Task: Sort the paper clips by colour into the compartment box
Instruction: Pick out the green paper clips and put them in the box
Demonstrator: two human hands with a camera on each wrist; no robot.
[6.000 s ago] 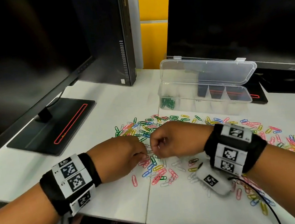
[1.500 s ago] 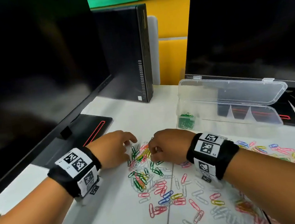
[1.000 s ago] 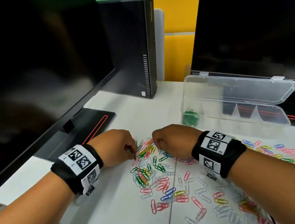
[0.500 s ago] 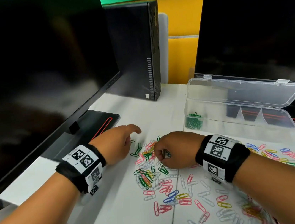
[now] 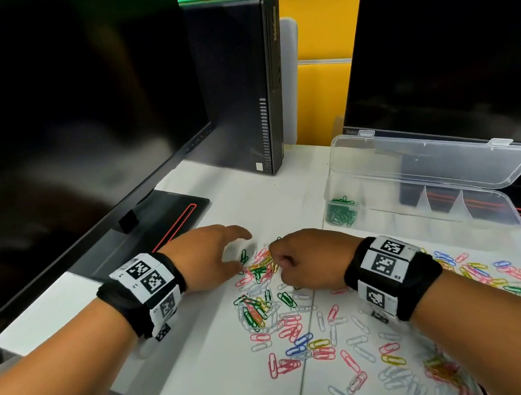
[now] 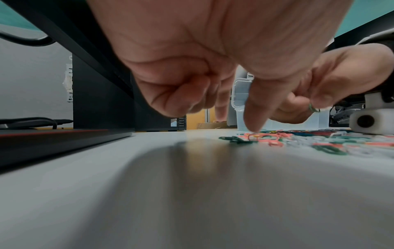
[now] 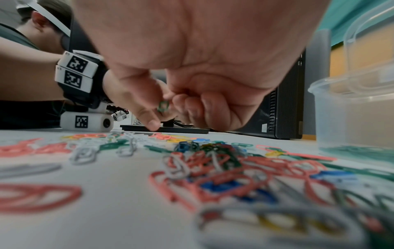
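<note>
Both hands are sitting a little farther up the surface (image 5: 207, 361) than half a second ago, and the left hand (image 5: 207, 258) is spreading wider over the far edge of the mixed paper clips (image 5: 264, 295). Its forefinger and thumb are extending, with one fingertip (image 6: 252, 125) pressing down among the pink and green clips, probably to pin or separate one from the tangle; the other fingers are curling loosely and gripping nothing that I can see.

The right hand (image 5: 306, 262) is staying clenched just beside it, pinching a green paper clip (image 7: 163, 106) between thumb and curled fingers, which suggests it is gathering green ones before carrying them over.

The compartment box (image 5: 424, 210) is standing open beyond the right hand, lid tilted back, near the pile so each trip stays short. Only its leftmost compartment is holding anything: a heap of green clips (image 5: 341, 212). The remaining compartments are looking bare, so the sort is judged to be at its first colour, with plenty of pink, white, yellow and blue clips lying scattered toward the right.
</note>
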